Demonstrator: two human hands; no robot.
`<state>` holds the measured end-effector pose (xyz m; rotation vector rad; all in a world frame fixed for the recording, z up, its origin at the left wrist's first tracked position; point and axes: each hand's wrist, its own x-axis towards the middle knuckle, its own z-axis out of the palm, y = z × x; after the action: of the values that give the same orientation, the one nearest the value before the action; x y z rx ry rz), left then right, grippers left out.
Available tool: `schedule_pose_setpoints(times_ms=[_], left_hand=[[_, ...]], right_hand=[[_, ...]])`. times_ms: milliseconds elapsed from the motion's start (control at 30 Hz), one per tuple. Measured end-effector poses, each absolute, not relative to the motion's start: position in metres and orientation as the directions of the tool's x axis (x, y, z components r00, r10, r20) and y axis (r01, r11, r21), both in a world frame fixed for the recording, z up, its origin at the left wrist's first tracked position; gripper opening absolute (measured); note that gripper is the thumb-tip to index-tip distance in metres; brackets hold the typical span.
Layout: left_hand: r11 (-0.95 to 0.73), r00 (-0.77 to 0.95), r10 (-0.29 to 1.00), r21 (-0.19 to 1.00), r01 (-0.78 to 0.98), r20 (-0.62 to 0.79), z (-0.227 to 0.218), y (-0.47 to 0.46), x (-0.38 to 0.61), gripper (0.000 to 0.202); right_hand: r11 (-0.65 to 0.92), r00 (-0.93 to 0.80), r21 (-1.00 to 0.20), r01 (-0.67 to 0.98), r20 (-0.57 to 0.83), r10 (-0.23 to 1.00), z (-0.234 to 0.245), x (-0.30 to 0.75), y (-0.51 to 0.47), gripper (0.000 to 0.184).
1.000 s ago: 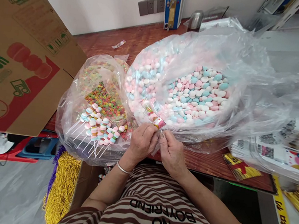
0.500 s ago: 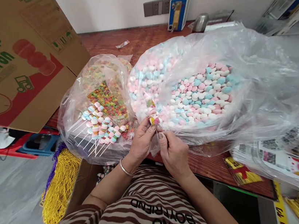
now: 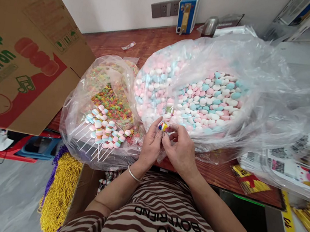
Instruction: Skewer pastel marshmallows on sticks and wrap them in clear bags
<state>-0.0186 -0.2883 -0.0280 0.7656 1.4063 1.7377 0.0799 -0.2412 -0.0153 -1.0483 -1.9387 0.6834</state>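
Note:
My left hand (image 3: 151,143) and my right hand (image 3: 180,150) are held together at the table's near edge, both pinched on a small wrapped candy skewer (image 3: 163,126) with a colourful printed wrapper. Its clear sleeve points away from me toward the big clear bag (image 3: 262,80) of pink, blue and white candies (image 3: 208,98). To the left lies a smaller clear bag (image 3: 89,96) holding multicoloured small sweets (image 3: 111,102) and several finished candy skewers on white sticks (image 3: 102,132).
A large printed cardboard box (image 3: 23,53) stands at the left. Printed sheets in plastic (image 3: 289,160) and gold twist ties (image 3: 249,179) lie at the right. A blue device (image 3: 188,8) stands by the wall sockets. Gold bead strings (image 3: 61,191) hang below the table.
Both hands have lifted slightly toward the big bag while working the wrapped skewer; the wrapper's printed end now sits right at the fingertips, less of the sleeve showing.

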Motion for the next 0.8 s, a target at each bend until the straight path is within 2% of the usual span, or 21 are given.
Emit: schedule_pose_setpoints(times_ms=[67, 233, 367, 467, 567, 667, 800], left_hand=[[-0.085, -0.481, 0.877, 0.981, -0.173, -0.009, -0.029, -0.288, -0.018, 0.045], [-0.062, -0.335, 0.938, 0.908, -0.414, -0.089, -0.029, -0.284, -0.015, 0.058], [-0.108, -0.376, 0.925, 0.906, -0.409, -0.06, -0.03, -0.281, -0.013, 0.054], [-0.126, -0.438, 0.899, 0.943, -0.306, -0.022, -0.031, -0.281, -0.014, 0.051], [-0.121, -0.481, 0.877, 0.969, -0.216, 0.002, -0.035, -0.281, -0.016, 0.049], [-0.146, -0.502, 0.865, 0.965, -0.218, 0.018, -0.04, -0.282, -0.017, 0.048], [-0.167, -0.558, 0.83, 0.963, -0.211, 0.022, -0.047, -0.284, -0.017, 0.042]], right_hand=[[0.519, -0.31, -0.758, 0.395, 0.422, 0.852, -0.016, 0.08, -0.239, 0.023], [0.628, -0.366, -0.623, 0.466, 0.511, 0.778, -0.018, 0.083, -0.235, 0.014], [0.722, -0.394, -0.358, 0.592, 0.653, 0.647, -0.017, 0.083, -0.233, 0.017], [0.782, -0.479, -0.188, 0.594, 0.698, 0.532, -0.014, 0.083, -0.23, 0.02], [0.848, -0.557, -0.2, 0.491, 0.676, 0.482, -0.01, 0.082, -0.226, 0.019], [0.889, -0.614, -0.272, 0.368, 0.647, 0.452, -0.008, 0.082, -0.222, 0.019], [0.921, -0.684, -0.278, 0.273, 0.617, 0.39, -0.009, 0.082, -0.218, 0.019]])
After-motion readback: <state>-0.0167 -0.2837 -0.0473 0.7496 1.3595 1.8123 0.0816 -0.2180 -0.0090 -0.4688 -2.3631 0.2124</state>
